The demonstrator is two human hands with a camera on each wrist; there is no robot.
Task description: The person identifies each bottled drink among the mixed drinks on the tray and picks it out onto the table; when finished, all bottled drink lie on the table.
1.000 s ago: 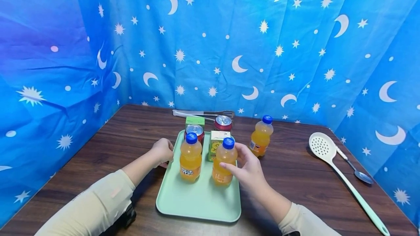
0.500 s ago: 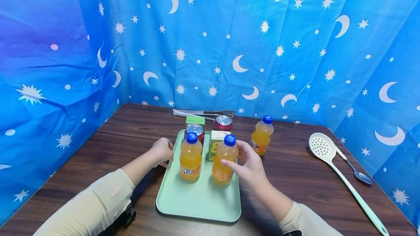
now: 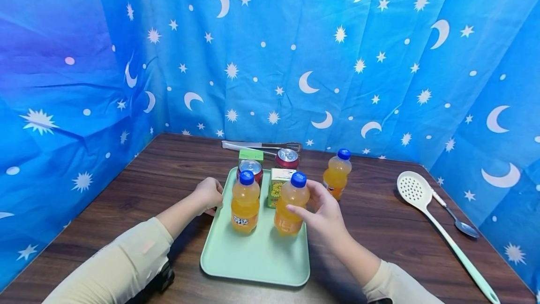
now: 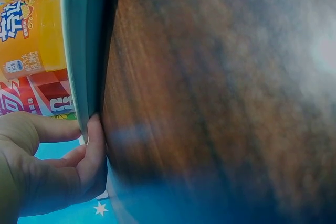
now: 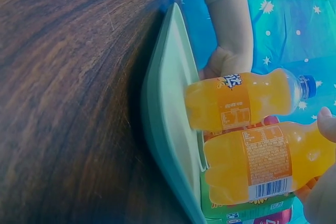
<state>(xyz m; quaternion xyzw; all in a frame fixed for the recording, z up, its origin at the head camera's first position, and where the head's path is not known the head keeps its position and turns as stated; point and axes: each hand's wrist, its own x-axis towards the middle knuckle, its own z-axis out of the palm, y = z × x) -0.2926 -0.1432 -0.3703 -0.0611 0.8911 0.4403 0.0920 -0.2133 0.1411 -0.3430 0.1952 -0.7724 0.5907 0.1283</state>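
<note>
My left hand (image 3: 207,196) pinches the left rim of a pale green tray (image 3: 253,262); the left wrist view has thumb and finger on either side of that rim. With my right hand (image 3: 324,215) I hold a blue-capped orange soda bottle (image 3: 291,208), upright over the tray's right side. Whether its base touches the tray I cannot tell. A second orange soda bottle (image 5: 236,100) stands on the tray to its left. Behind them on the tray are a green drink carton (image 3: 276,191) with a yellow flower and a red soda can (image 4: 44,93), both partly hidden.
Farther back stand another green carton (image 3: 251,155) and another red can (image 3: 287,157). A third orange bottle (image 3: 337,172) is on the table right of the tray. A slotted ladle (image 3: 415,189) and a spoon (image 3: 464,227) lie far right; tongs (image 3: 244,145) lie by the curtain.
My right hand and the bottle in it have shifted slightly to the right and up. The left hand and the tray have stayed put.
</note>
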